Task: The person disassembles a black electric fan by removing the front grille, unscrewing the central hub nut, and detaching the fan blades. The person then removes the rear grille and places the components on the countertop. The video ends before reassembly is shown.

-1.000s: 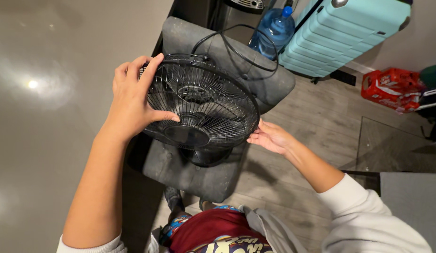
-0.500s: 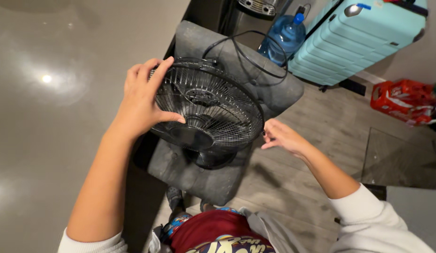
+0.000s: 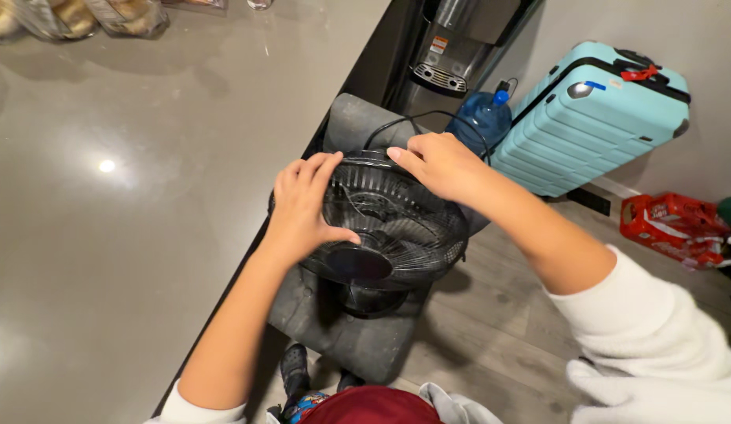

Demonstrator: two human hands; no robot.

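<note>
The bench (image 3: 106,235) edge hems the fan (image 3: 389,228) on the left; water bottle (image 3: 479,118) and suitcase (image 3: 593,118) crowd behind; open wooden floor (image 3: 499,330) lies right

I logged the fan (image 3: 393,232) at frame centre, standing on a stool (image 3: 342,330). Left hand (image 3: 302,208) lay on its left rim, right hand (image 3: 440,165) on its upper rim. Counter (image 3: 106,235) filled the frame's left. Water jug (image 3: 483,118) and suitcase (image 3: 593,118) stood upper right.
</note>
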